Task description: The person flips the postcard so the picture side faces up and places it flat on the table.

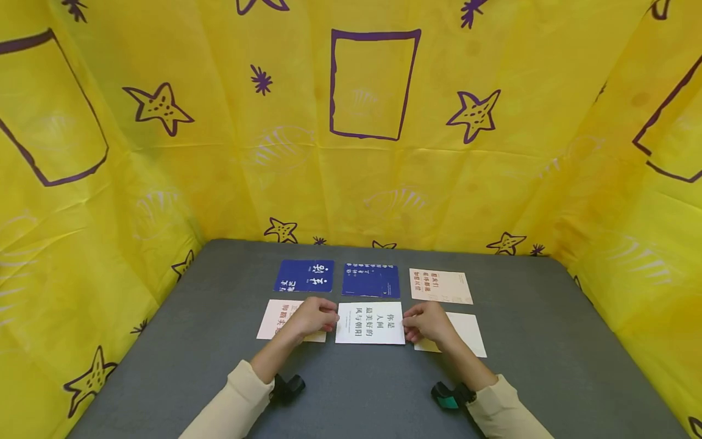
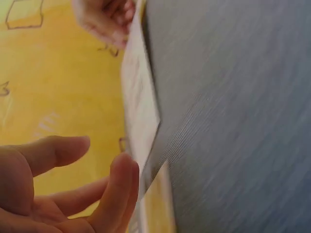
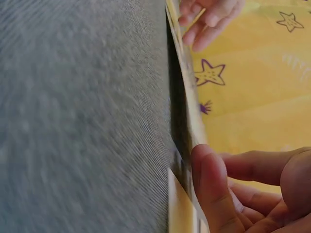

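A white card with dark printed characters (image 1: pixel 368 323) lies in the front row, between both hands. At its right edge, my right hand (image 1: pixel 430 321) pinches it with thumb and fingertips; in the right wrist view a dark gap shows under the card. My left hand (image 1: pixel 314 318) is at the left edge. The left wrist view shows its thumb and fingers (image 2: pixel 119 189) spread apart, fingertips against the card's edge. Beneath the left hand is a pink card with red characters (image 1: pixel 271 320), partly covered. A cream card (image 1: pixel 466 334) lies partly under the right hand.
Behind, a back row holds a blue card (image 1: pixel 301 276), a second blue card (image 1: pixel 372 281) and a peach card with red characters (image 1: pixel 444 286). The grey table (image 1: pixel 362 390) meets a yellow patterned cloth (image 1: pixel 373 171) at its back and sides.
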The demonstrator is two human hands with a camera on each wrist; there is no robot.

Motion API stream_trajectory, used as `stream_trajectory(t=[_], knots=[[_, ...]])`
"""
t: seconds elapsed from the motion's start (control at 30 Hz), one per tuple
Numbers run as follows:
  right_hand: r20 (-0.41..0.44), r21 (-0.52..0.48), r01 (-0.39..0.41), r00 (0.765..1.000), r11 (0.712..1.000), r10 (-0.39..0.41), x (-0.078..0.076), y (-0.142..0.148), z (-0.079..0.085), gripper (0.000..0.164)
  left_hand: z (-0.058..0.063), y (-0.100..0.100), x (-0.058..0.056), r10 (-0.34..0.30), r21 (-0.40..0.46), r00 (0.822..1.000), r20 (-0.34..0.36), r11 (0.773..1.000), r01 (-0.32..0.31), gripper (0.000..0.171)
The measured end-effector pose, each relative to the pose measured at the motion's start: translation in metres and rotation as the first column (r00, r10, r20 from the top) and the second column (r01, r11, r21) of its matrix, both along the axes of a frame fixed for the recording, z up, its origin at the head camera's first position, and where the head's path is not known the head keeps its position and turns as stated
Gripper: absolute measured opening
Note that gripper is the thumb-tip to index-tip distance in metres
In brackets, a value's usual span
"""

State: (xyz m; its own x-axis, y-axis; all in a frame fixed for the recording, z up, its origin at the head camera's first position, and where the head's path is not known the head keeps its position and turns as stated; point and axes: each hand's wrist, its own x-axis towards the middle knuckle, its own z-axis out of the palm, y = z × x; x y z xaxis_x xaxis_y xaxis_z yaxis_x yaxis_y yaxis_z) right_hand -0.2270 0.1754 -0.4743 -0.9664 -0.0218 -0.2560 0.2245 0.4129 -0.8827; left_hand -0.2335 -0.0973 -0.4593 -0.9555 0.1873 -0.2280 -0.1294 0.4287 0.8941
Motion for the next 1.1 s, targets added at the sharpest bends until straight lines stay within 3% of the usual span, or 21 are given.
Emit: stream_trajectory(t=[0.17, 0.33, 0.7, 1.1], knots=[[-0.030, 0.022, -0.035, 0.999, 0.999, 0.035, 0.000, 0.015, 0.007, 0.017, 0.008, -0.004, -0.004, -0.033, -0.003, 0.999, -0.020, 0.999, 0.033, 0.032], [-0.080, 0.073, -0.047, 0.995, 0.996, 0.053, 0.002, 0.033, 0.015, 0.023, 0.010, 0.008, -0.001, -0.098, 0.005, 0.994, -0.049, 0.995, 0.098, 0.033], [-0.090, 0.153, -0.042, 0.994, 0.987, 0.056, 0.008, 0.065, 0.020, 0.026, 0.008, 0.059, -0.001, -0.201, 0.062, 0.978, -0.057, 0.977, 0.205, 0.033], [-0.066, 0.281, -0.029, 0.997, 0.959, 0.049, 0.018, 0.099, 0.026, 0.030, 0.007, 0.114, 0.007, -0.259, 0.016, 0.964, -0.056, 0.965, 0.260, 0.031]])
